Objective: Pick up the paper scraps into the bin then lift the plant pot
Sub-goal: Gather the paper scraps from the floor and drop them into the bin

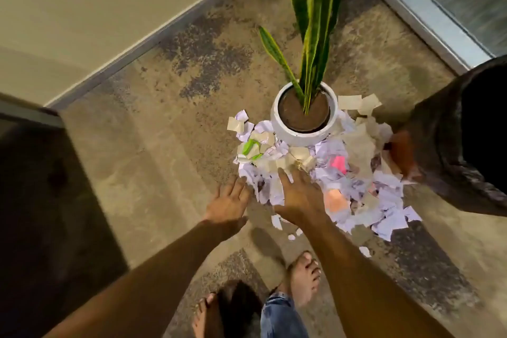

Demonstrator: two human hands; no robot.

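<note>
A white round plant pot (299, 134) with tall green and yellow leaves stands on the floor. A heap of torn paper scraps (354, 173), white, beige, pink and green, lies around its near side. My left hand (227, 202) is flat and spread at the heap's left edge, holding nothing. My right hand (297, 195) lies palm down on the scraps just in front of the pot, fingers apart. A dark bin (466, 129) stands at the right, touching the heap.
A dark cabinet or furniture block (49, 200) fills the left side. A wall with a skirting runs along the back left, and a metal door frame (417, 11) along the back right. My bare feet (303, 277) stand close behind the heap.
</note>
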